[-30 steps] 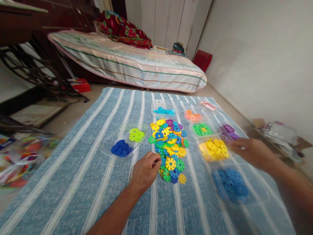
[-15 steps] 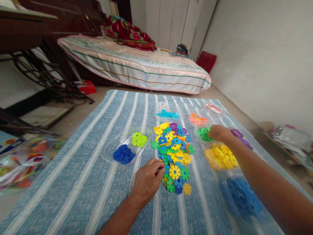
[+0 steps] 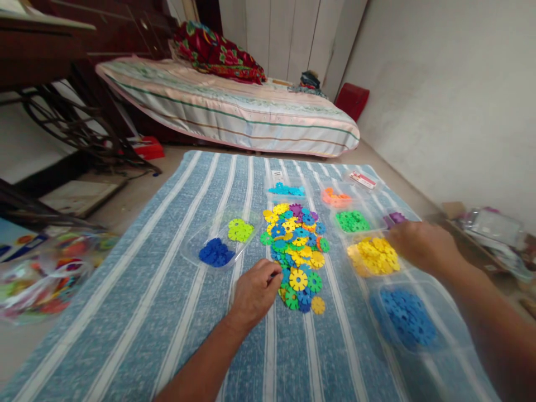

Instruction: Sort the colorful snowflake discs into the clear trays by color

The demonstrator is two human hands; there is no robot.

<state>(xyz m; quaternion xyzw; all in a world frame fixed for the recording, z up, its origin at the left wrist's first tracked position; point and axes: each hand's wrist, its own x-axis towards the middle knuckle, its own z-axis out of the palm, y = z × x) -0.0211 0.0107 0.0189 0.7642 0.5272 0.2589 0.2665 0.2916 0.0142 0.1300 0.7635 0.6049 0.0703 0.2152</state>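
A heap of colourful plastic snowflake discs (image 3: pixel 295 248) lies on a blue striped cloth (image 3: pixel 167 290). My left hand (image 3: pixel 256 293) rests at the heap's near left edge, fingers curled and pinched on something I cannot make out. My right hand (image 3: pixel 421 244) hovers by the clear tub of yellow discs (image 3: pixel 374 255), blurred by motion, so its fingers are unclear. Other clear tubs hold green discs (image 3: pixel 352 221), orange discs (image 3: pixel 336 197), purple discs (image 3: pixel 392 218), cyan discs (image 3: pixel 286 190) and blue discs (image 3: pixel 405 316).
A clear tray with dark blue discs (image 3: pixel 215 252) and lime ones sits left of the heap. A mattress (image 3: pixel 234 111) lies beyond the cloth. A bag of toys (image 3: pixel 46 268) is at the left, clutter (image 3: pixel 489 229) by the right wall.
My right hand went out to the green tub, then pulled back toward the yellow tub. My left hand stayed at the heap's edge.
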